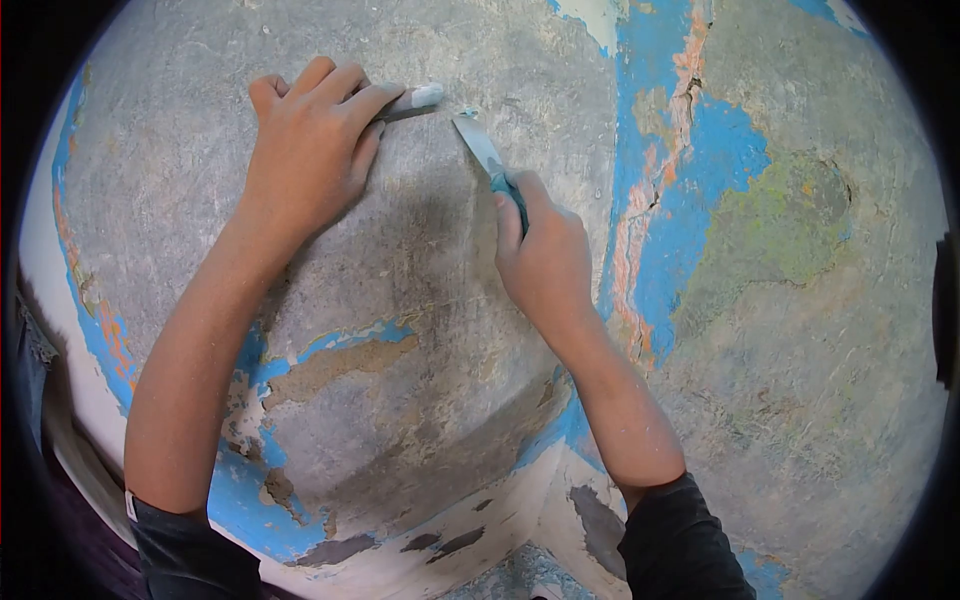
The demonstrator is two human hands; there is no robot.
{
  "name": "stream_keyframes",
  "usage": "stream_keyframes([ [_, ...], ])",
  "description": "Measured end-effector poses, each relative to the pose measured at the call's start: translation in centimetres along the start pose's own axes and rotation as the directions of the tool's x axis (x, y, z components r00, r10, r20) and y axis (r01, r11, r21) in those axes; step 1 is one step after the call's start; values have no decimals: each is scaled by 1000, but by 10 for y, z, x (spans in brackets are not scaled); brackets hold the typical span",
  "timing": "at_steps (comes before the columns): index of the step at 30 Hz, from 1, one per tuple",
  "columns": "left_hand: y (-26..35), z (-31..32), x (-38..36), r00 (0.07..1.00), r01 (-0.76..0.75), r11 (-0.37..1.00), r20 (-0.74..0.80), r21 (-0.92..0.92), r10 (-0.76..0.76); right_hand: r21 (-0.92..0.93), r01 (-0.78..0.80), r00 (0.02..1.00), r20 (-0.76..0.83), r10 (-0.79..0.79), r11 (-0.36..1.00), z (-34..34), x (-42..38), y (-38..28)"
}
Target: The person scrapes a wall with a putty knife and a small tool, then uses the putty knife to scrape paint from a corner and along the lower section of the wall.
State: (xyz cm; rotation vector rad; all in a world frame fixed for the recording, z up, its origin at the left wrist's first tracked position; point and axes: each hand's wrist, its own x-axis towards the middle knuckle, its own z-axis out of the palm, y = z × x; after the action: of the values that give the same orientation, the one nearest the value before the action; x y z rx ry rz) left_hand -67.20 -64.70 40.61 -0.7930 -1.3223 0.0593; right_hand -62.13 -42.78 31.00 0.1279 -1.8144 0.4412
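My right hand point(545, 250) is closed round the teal handle of a putty knife point(480, 150). The knife's blade slants up and left, its tip at a small pale-blue fleck point(468, 112) on the grey wall point(420, 220). To the left, my left hand point(318, 140) is closed on a pale, whitish stick-like object point(424, 96), whose rounded end sticks out to the right towards the blade tip. The fingers hide the rest of that object, so I cannot tell what it is.
Blue peeling paint point(645, 100) with a cracked pinkish strip point(632, 240) runs down right of my hands. A greenish patch point(780, 220) lies further right. Below are a brown bare patch point(340, 370) and a white lower band point(440, 550). Fabric point(75, 450) shows at the left edge.
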Motion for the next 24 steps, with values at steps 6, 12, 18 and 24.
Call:
stream_keyframes([
  [6, -5, 9, -8, 1000, -7, 999, -14, -36, 6, -14, -18, 1000, 8, 19, 1000, 1, -1, 1],
  [12, -6, 10, -9, 1000, -11, 999, -26, -37, 10, -34, 15, 1000, 18, -14, 999, -5, -5, 1],
  [18, -6, 10, -10, 999, -14, 999, -40, -46, 12, -35, -3, 1000, 1, 3, 999, -3, -1, 3],
  [24, -6, 11, -12, 997, -44, 999, -60, -18, 43, -2, -52, 999, -2, 52, 999, -1, 2, 1],
])
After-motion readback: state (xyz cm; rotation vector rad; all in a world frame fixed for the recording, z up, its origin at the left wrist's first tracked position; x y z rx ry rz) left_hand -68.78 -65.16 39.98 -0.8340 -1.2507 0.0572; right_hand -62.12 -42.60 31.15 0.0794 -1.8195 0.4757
